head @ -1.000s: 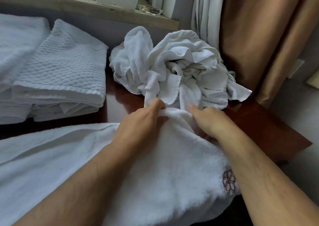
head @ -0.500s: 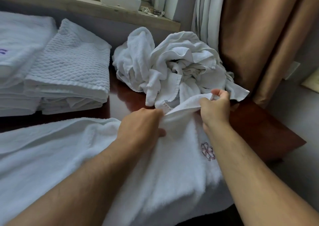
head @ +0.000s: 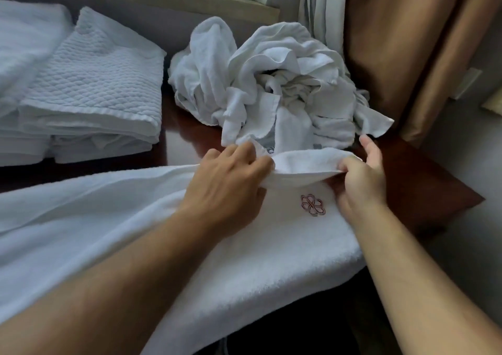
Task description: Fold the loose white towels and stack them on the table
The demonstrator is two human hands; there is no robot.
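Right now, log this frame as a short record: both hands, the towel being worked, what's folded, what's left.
left hand: grips the raised edge of the embroidered towel
right hand: pinches the same edge, further right
embroidered towel: spread over the near side of the table, flower emblem up
folded towels: stacked far left on the table
loose pile: crumpled, beyond the hands
backdrop: brown curtain at right

Dim, cool daylight ahead of me.
Faint glare on the desk (head: 190,139); black shadow below; edges bow.
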